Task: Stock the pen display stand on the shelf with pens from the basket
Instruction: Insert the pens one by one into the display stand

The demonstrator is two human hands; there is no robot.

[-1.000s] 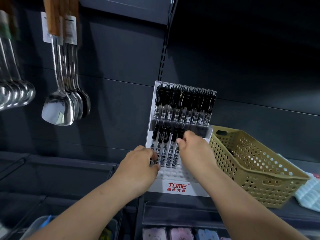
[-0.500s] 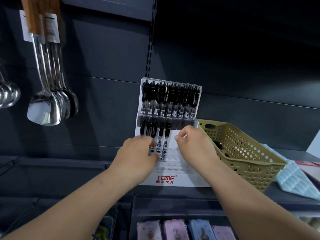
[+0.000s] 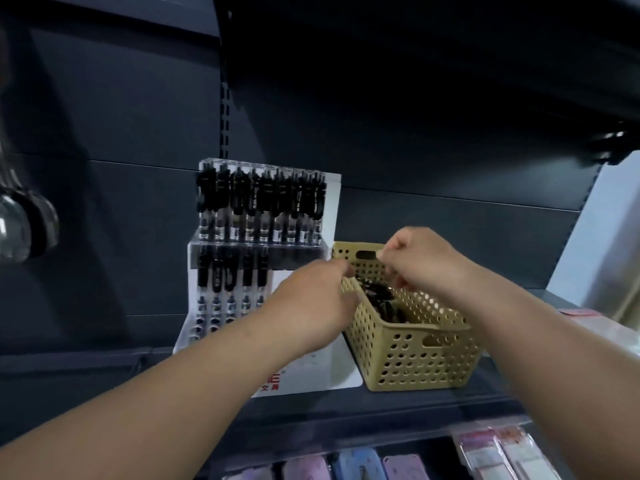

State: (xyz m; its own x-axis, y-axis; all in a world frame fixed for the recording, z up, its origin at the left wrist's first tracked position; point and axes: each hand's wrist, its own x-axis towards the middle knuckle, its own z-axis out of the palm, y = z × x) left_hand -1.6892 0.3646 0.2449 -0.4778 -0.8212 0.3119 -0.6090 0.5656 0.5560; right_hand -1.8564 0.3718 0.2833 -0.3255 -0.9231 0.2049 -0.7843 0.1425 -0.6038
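I see two bare hands on my feed, the left hand point(image 3: 313, 299) and the right hand point(image 3: 427, 263), each with a smooth back and a rounded ridge of knuckles. Back from the fingers point(image 3: 396, 245), the wrists widen straight into the left forearm point(image 3: 166, 393) and the right forearm point(image 3: 540, 348), both uncovered all the way to the edge of my view. Motion blur smears the fingertips, so I cannot make out nails or small marks there.
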